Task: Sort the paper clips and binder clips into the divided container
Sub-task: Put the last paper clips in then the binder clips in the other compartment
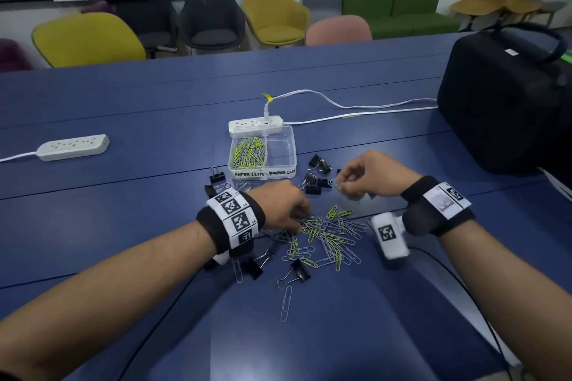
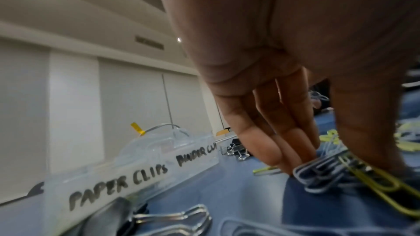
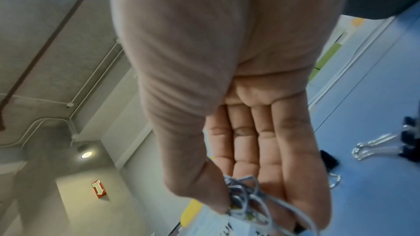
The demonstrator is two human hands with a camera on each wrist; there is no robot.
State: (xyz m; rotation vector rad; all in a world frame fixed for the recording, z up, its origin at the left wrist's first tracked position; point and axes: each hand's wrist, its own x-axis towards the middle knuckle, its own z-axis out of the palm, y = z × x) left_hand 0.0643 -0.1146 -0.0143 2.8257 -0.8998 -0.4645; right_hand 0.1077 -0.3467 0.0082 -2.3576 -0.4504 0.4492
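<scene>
1. Right hand (image 1: 368, 175) is pinching a bunch of silver paper clips (image 3: 247, 198) w/ thumb + fingers; it should drop them in the container (image 1: 280, 161)'s left "PAPER CLIPS" side, not the empty one.
2. Left hand (image 1: 278, 206), fingers pressed together on the tabletop pile (image 1: 328, 235), should grab only paper clips, imo.

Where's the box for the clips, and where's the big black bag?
divided container (image 1: 280, 164), head view, bare clear front wall of the right compartment.
black bag (image 1: 501, 102), head view, middle of its front face.
</scene>
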